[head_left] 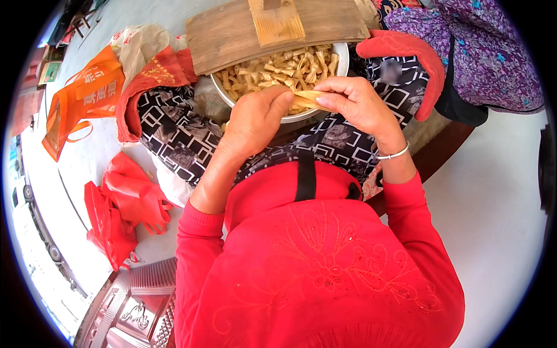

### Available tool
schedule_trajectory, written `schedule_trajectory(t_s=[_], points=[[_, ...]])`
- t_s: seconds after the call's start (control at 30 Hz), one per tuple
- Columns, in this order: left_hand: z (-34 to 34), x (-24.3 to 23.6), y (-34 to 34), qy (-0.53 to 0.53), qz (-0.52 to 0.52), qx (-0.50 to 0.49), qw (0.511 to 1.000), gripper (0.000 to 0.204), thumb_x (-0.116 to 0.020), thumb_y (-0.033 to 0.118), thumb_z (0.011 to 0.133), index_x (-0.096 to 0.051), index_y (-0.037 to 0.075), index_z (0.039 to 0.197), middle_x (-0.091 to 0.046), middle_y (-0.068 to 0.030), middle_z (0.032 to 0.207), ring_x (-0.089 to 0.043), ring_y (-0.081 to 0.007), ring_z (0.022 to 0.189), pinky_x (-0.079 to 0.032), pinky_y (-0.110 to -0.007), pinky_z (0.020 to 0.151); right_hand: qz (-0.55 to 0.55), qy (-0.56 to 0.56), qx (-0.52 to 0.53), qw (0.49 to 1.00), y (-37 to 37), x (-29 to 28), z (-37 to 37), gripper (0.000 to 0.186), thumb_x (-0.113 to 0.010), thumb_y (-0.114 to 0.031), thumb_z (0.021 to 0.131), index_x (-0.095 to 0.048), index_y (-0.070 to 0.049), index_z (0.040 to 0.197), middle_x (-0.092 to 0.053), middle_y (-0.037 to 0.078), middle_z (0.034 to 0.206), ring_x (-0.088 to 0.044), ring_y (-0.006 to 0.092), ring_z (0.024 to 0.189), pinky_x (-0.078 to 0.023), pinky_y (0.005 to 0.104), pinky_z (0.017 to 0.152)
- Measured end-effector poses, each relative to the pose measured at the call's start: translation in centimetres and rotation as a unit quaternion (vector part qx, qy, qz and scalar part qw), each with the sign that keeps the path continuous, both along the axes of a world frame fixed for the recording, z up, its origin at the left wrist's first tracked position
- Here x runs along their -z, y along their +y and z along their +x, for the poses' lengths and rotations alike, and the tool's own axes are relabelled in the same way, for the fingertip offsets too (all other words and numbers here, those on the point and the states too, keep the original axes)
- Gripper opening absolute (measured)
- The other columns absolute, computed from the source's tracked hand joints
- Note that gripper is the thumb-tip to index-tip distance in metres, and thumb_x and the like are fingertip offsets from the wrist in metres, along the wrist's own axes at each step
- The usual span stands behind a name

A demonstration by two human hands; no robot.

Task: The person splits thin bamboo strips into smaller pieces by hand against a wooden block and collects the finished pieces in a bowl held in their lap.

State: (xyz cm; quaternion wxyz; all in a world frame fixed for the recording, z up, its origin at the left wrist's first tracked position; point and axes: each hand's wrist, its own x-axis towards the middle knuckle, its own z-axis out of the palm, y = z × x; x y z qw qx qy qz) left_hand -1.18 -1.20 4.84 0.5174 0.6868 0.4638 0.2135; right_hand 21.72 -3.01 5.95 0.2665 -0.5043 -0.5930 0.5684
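Both hands meet over the near rim of a white basin heaped with tan-yellow knotted strips. Between them stretches a yellowish strip that looks like tofu skin. My left hand pinches its left end between thumb and curled fingers. At the other end my right hand grips it with thumb and fingertips. A brown wooden board covers the far side of the basin, with a paler wood block across it.
An orange bag lies at the left, with red bags on the floor below it. Red padded cloths flank my legs. Purple floral cloth is at the upper right, and a carved dark red panel at the lower left.
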Motion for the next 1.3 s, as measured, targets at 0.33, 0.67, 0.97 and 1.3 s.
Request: schedule_trajectory(t_s=[0.33, 0.67, 0.97, 1.3], points=[[-0.9, 2.0, -1.1, 0.105, 0.178, 0.029, 0.978, 0.02, -0.062, 0.012, 0.083, -0.055, -0.003, 0.093, -0.058, -0.0192, 0.085, -0.058, -0.0369, 0.083, -0.046, -0.042, 0.073, 0.162, -0.119, 0.051, 0.978, -1.0, 1.6, -3.0, 0.014, -0.056, -0.012, 0.094, -0.062, 0.001, 0.095, -0.057, 0.007, 0.071, -0.05, 0.0127, 0.064, -0.043, 0.026, 0.061], [-1.0, -2.5, 2.1, 0.027, 0.02, 0.032, 0.999, 0.019, -0.061, 0.012, 0.09, -0.064, -0.003, 0.101, -0.063, -0.0023, 0.078, -0.052, -0.0049, 0.074, -0.046, -0.024, 0.066, 0.226, -0.082, 0.105, 0.965, 2.6, 2.1, -3.2, 0.029, -0.061, -0.019, 0.092, -0.058, 0.003, 0.075, -0.05, 0.011, 0.058, -0.043, 0.0123, 0.054, -0.039, 0.0301, 0.051], [1.0, -15.1, 6.9, -0.253, -0.075, 0.239, 0.934, 0.012, -0.067, 0.001, 0.084, -0.067, -0.004, 0.094, -0.065, -0.002, 0.078, -0.055, -0.0038, 0.068, -0.044, -0.018, 0.059, 0.132, 0.174, 0.04, 0.975, 0.3, -9.6, -3.0, 0.02, -0.061, -0.015, 0.093, -0.069, 0.003, 0.097, -0.061, 0.0, 0.068, -0.05, 0.0048, 0.058, -0.04, 0.0215, 0.051], [5.0, -0.7, 2.0, -0.363, -0.243, 0.007, 0.9, 0.028, -0.056, 0.019, 0.095, -0.054, 0.004, 0.118, -0.043, 0.0059, 0.068, -0.033, -0.0026, 0.054, -0.024, -0.019, 0.046, 0.242, 0.068, 0.262, 0.932, 2.6, 1.3, -4.0, 0.022, -0.056, -0.012, 0.096, -0.066, -0.001, 0.112, -0.067, 0.004, 0.077, -0.06, 0.0115, 0.063, -0.049, 0.0252, 0.061]])
